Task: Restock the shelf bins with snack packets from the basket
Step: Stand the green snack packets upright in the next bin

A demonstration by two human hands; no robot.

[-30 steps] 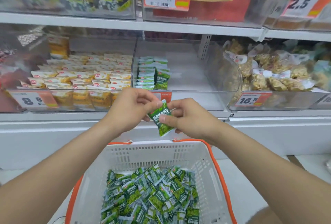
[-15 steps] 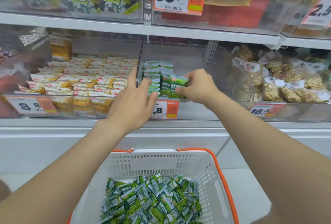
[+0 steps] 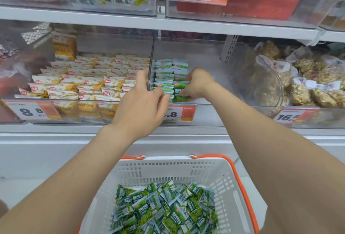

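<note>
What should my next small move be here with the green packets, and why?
Probably let go of the green packet and bring the right hand down to the basket. The packet already stands at the front of its row in the clear bin, the left hand touching the neighbouring row. Many loose packets wait in the basket, and the bin's right side is bare.

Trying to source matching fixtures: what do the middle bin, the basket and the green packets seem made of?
Middle bin: clear rigid plastic, probably acrylic, glossy; packets show through its walls. Basket: moulded white plastic, matte, with slotted walls and orange rim. Green packets: apparently thin printed film, glossy; crinkled and catching light.
</note>
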